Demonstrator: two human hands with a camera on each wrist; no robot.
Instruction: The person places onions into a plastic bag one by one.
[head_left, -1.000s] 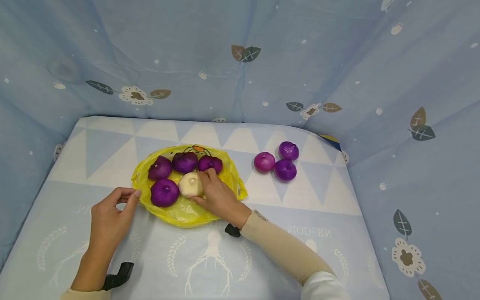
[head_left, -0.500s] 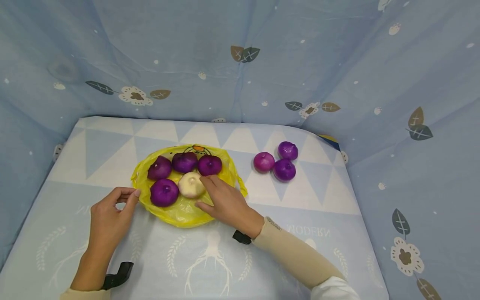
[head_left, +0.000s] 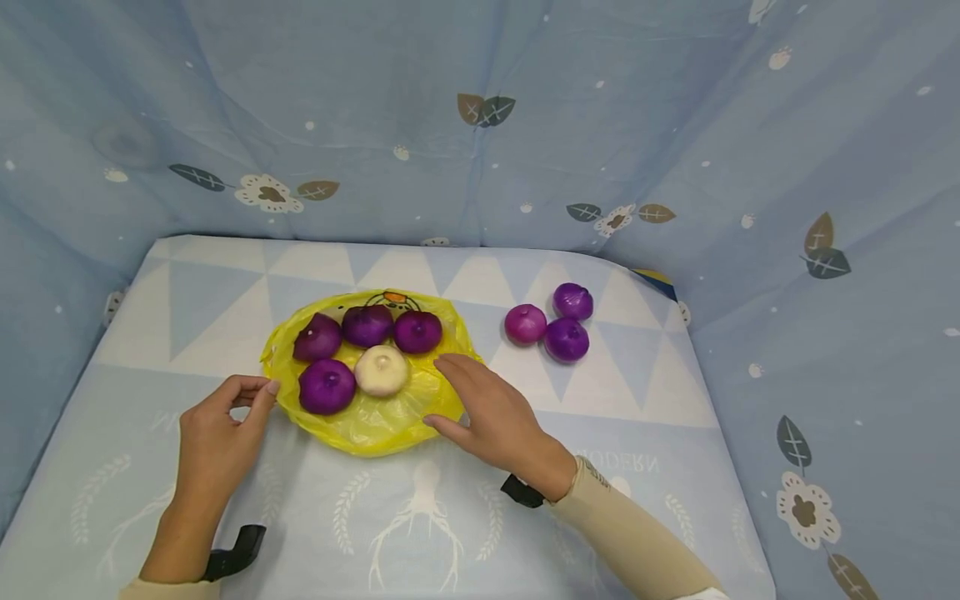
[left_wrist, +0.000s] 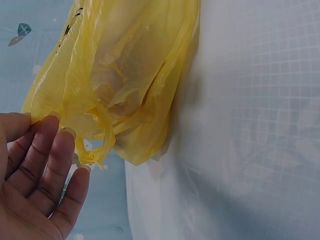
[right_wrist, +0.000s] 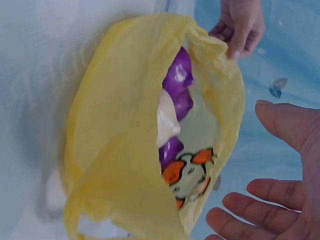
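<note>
My left hand [head_left: 225,433] pinches the left rim of a yellow plastic bag [head_left: 375,429] between thumb and forefinger; the left wrist view shows the thin film [left_wrist: 75,95] at the fingertips. Inside the spread bag lie several purple onions, one at the front left [head_left: 327,387], and one pale, whitish onion [head_left: 382,372] beside it. Over the bag's right rim, my right hand [head_left: 498,417] hovers with thumb and fingers apart, holding nothing. In the right wrist view the bag's mouth gapes, and a cartoon print [right_wrist: 190,175] shows on its inner wall.
Three purple onions, one of them pinker [head_left: 525,324], sit close together on the table to the right of the bag. A patterned cloth [head_left: 420,533] covers the table. Blue fabric [head_left: 405,108] hangs behind and at both sides.
My right hand has let go of the pale onion and drawn back to the right, towards the bag's rim. The left hand has stayed at the left rim.
</note>
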